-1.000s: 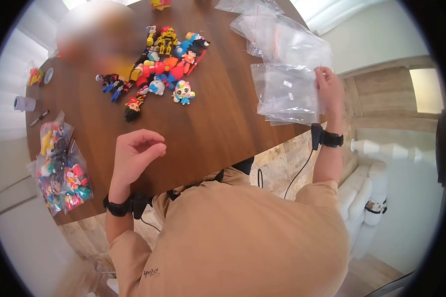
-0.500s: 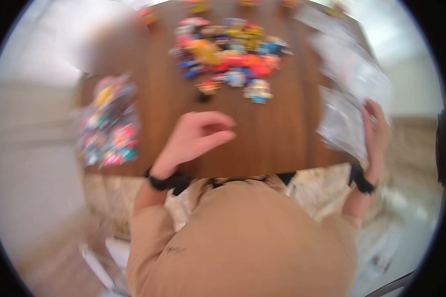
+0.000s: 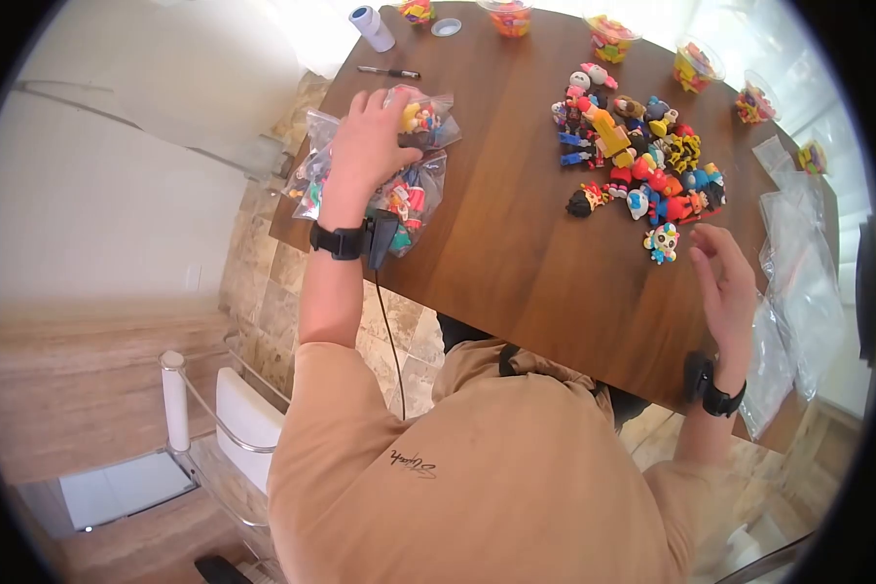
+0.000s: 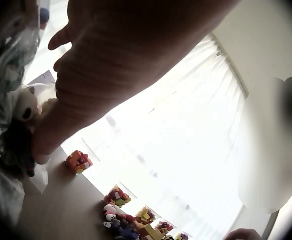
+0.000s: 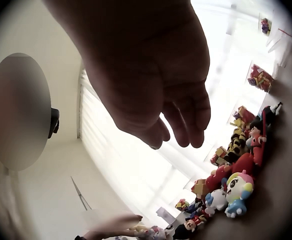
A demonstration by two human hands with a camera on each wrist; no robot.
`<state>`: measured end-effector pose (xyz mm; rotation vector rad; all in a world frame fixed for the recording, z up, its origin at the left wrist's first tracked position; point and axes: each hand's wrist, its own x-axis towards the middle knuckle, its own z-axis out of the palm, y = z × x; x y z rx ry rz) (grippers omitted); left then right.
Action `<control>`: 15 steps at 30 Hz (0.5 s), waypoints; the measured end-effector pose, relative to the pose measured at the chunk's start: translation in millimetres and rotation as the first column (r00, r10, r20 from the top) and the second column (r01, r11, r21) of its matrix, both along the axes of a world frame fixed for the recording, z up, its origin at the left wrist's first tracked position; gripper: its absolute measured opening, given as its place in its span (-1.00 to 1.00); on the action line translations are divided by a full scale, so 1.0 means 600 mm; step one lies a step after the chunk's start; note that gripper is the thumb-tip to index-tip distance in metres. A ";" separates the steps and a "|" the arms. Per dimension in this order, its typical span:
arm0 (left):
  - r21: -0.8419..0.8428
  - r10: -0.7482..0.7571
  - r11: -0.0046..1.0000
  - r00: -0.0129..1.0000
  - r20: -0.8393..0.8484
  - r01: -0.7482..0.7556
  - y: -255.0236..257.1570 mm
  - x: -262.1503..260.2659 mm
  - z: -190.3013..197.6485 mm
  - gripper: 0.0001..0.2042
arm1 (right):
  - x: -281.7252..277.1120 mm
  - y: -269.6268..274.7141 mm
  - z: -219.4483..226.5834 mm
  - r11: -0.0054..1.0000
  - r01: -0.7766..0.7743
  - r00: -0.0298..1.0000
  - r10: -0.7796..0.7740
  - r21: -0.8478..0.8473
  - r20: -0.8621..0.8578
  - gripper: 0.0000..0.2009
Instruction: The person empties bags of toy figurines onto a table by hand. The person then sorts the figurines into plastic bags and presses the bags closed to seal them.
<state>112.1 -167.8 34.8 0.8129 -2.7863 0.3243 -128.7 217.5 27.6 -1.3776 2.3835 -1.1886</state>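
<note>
In the head view my left hand (image 3: 365, 146) lies over clear zip bags filled with toy figures (image 3: 409, 200) at the table's left side, fingers spread and thumb held out. The left wrist view shows its thumb against a filled bag (image 4: 6, 100). My right hand (image 3: 725, 287) hovers near the right front of the table, fingers loosely bent around nothing. Just beyond its fingertips sits a small figure with a pastel-coloured head (image 3: 662, 243), which also shows in the right wrist view. Behind that figure lies a pile of assorted toy figures (image 3: 642, 165).
Flat clear plastic bags (image 3: 798, 263) lie along the right edge. Several tubs of colourful pieces (image 3: 696, 66) line the far edge. A pen (image 3: 389, 72), a white cylinder (image 3: 372, 29) and a round lid (image 3: 447, 27) are at the back left.
My left hand has gone from above the table's front to the filled bags at left. My right hand has left the flat plastic bags and come inward near the figures. The head view has turned.
</note>
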 end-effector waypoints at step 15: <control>0.290 -0.087 0.935 0.924 -0.372 0.205 0.054 -0.045 0.008 -0.48 | 0.021 -0.014 -0.041 0.995 -0.046 0.967 0.068 -0.094 0.246 -0.82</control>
